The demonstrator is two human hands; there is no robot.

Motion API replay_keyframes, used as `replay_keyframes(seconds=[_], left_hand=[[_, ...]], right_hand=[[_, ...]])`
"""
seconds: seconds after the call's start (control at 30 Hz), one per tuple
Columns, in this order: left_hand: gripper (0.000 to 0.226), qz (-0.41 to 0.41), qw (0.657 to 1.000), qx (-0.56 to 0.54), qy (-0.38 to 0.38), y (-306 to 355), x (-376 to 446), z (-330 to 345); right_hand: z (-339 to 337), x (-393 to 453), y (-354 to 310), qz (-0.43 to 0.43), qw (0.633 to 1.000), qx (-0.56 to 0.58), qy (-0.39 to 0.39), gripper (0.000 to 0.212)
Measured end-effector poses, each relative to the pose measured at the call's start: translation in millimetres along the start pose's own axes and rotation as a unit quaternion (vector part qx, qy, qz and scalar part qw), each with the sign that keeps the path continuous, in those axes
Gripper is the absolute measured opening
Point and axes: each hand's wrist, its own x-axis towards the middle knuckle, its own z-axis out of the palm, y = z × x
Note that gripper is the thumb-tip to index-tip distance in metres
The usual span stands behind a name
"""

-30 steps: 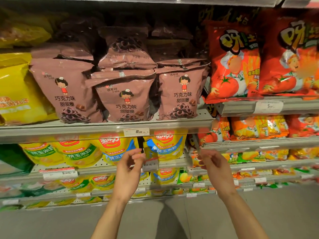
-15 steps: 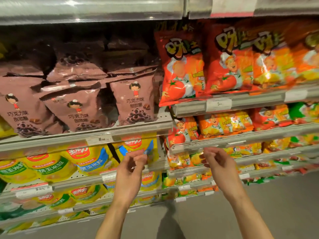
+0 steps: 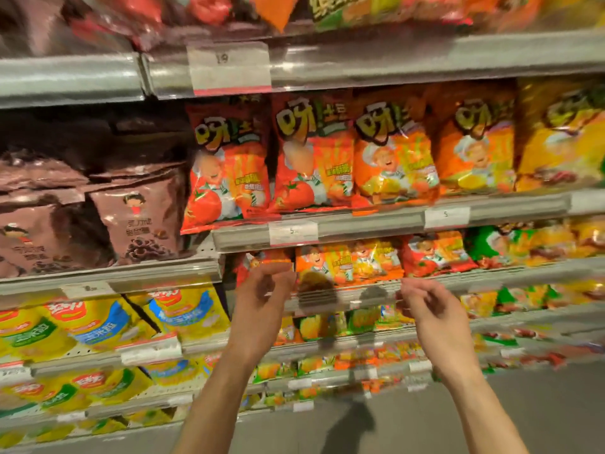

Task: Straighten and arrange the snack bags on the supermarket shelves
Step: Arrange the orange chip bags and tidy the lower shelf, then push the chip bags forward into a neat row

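Head view: both hands hang empty, fingers loosely curled, just below the red tomato bags (image 3: 226, 165), the left hand (image 3: 262, 309) under the leftmost bag, the right hand (image 3: 432, 316) lower right of them. That leftmost bag overhangs the shelf edge (image 3: 360, 224) beneath it; my guess is a careless upward reach could knock it off or push its neighbours askew. Motion blur smears the print and price tags; bags above the tomato row are cut off at the frame top

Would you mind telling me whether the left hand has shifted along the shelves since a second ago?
Yes. The left hand moved rightward: earlier it hovered before the yellow corn bags, now before the small orange bags.
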Motion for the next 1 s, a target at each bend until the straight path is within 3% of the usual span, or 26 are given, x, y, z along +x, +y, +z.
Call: replay_keyframes(seconds=[0.13, 0.37, 0.63, 0.73, 1.0], left_hand=[[0.003, 0.038, 0.998, -0.012, -0.039, 19, 9, 21], [0.034, 0.059, 0.995, -0.044, -0.062, 28, 24, 53], [0.028, 0.065, 0.994, -0.065, -0.064, 37, 32, 103], [0.035, 0.041, 0.993, -0.105, -0.043, 42, 34, 137], [0.023, 0.081, 0.993, -0.055, 0.066, 68, 11, 252]], right_hand=[[-25, 9, -8, -0.007, 1.000, -0.020, 0.014, 0.007], [-58, 26, -19, -0.014, 0.999, -0.043, 0.022, 0.007], [-103, 60, -14, -0.012, 0.999, -0.029, 0.036, 0.008], [-128, 86, -10, -0.023, 0.999, -0.013, 0.026, 0.009], [-227, 166, -16, -0.049, 0.997, 0.044, -0.046, 0.007]])
